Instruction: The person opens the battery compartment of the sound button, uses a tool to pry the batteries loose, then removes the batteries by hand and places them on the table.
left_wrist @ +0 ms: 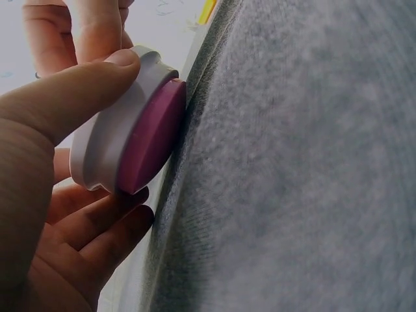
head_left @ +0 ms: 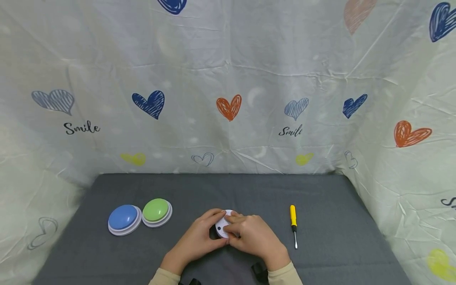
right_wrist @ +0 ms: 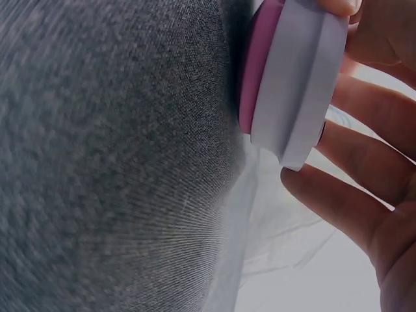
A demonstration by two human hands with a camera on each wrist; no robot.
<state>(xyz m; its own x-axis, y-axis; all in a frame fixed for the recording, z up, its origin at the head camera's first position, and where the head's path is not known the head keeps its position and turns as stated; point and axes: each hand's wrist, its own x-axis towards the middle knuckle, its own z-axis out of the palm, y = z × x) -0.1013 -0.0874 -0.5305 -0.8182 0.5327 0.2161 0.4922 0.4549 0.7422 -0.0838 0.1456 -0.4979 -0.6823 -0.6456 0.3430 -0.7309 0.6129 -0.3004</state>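
A round push button with a white base (head_left: 221, 225) is held upside down just over the grey cloth, its underside facing up. Its magenta dome (left_wrist: 155, 142) points at the cloth in the left wrist view. My left hand (head_left: 199, 236) grips the base by its rim, thumb on the near side and fingers on the far side. My right hand (head_left: 255, 236) holds the same base (right_wrist: 298, 81) from the right, with fingertips on the underside and the rim. Part of the underside is hidden beneath the right fingers.
A blue push button (head_left: 122, 217) and a green push button (head_left: 156, 209) sit dome up at the left of the dark grey table (head_left: 199, 190). To the right lies a yellow-handled screwdriver (head_left: 293, 217), its tip toward me. A printed white cloth (head_left: 256, 126) hangs behind.
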